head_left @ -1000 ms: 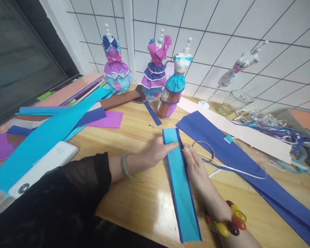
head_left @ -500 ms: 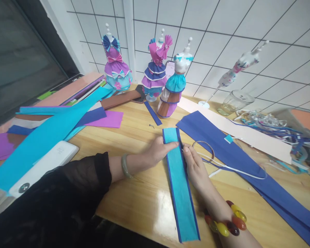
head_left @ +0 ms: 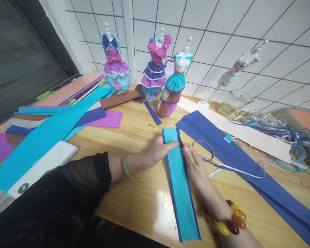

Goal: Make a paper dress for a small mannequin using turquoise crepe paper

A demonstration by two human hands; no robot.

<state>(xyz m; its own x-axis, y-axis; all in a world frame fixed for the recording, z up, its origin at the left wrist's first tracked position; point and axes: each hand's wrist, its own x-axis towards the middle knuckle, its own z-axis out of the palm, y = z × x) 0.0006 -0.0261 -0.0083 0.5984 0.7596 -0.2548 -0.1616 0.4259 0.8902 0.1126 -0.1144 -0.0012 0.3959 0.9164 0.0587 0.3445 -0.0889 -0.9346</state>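
A turquoise strip of crepe paper [head_left: 182, 193] with dark blue edging down both long sides lies lengthwise on the table before me. My left hand [head_left: 158, 150] pinches its upper part from the left, thumb across the top and fingers underneath. At the strip's upper right edge, my right hand [head_left: 195, 160] closes around a pair of scissors. Their narrow dark blade [head_left: 180, 140] lies along the blue edging, and a brownish handle loop [head_left: 214, 151] shows beyond my fingers. The pivot is hidden by my fingertips. White and blue cords [head_left: 232, 166] trail beside this hand.
Dressed mannequins [head_left: 116, 69] and a bare tilted one [head_left: 239, 65] stand along the tiled wall. Dark blue paper [head_left: 217, 144] and a pale pink strip [head_left: 263, 137] lie right. Turquoise paper [head_left: 51, 131] and a white power bank [head_left: 64, 151] lie left. A glass [head_left: 235, 101] stands behind.
Almost nothing differs. Both hands keep the same grip on the strip and the scissors, and the view has shifted very slightly.
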